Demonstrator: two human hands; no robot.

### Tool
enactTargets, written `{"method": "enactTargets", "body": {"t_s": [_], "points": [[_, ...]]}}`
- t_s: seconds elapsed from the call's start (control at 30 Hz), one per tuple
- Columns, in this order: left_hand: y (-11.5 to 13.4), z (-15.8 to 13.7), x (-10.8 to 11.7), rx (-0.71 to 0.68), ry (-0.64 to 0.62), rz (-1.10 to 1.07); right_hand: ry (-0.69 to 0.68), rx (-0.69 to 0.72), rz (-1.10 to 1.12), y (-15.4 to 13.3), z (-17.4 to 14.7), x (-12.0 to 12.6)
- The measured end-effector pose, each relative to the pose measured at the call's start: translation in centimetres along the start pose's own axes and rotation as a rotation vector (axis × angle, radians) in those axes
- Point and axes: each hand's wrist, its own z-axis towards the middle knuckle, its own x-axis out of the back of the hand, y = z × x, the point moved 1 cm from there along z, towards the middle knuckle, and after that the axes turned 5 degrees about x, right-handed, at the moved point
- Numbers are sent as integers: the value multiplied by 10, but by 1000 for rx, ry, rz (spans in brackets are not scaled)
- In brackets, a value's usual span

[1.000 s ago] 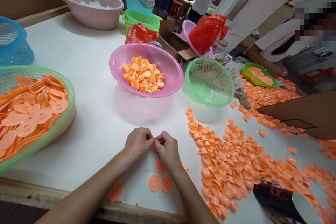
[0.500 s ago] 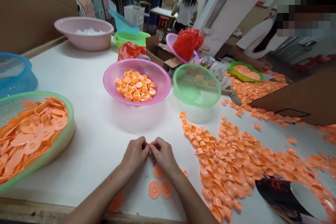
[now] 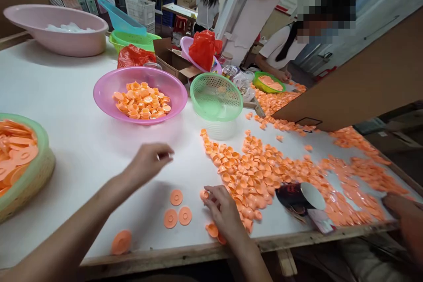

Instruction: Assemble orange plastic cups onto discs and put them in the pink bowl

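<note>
My left hand is raised over the white tabletop, in front of the pink bowl. Its fingers are loosely curved, with a gap at the thumb, and I see nothing in them. Small orange cup-shaped plastic pieces lie in that bowl. Lower right, my right hand has its thumb and fingertips around a small orange cup at the edge of a loose pile of cups. More cups lie under the right hand. Between the hands, flat orange discs rest on the table, and another orange disc lies near the front edge.
A green basket of orange discs stands at left. Behind are a green colander, a large pale pink basin and red bags. A cardboard sheet rises at right. One co-worker bends over a green bowl; another person's hand shows at right.
My hands were together at a small orange piece; they have parted. The left has risen leftward, and the right has moved to the cups by the pile. The view has turned right.
</note>
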Motion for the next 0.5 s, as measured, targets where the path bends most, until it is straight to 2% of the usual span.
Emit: {"method": "enactTargets", "body": {"t_s": [0.07, 0.13, 0.23, 0.4, 0.5], "points": [[-20, -33, -32, -60, -211, 105, 44, -18, -36, -2, 4, -8], [-34, -57, -54, -106, -278, 209, 66, -27, -72, -8, 9, -13], [-43, -68, -69, -161, -254, 331, 56, -39, 13, -17, 18, -18], [-49, -57, -72, -135, -129, 363, 37, -253, 501, -21, 28, -29], [-52, -56, -73, -104, -107, 337, 42, -286, 553, -22, 33, -34]]}}
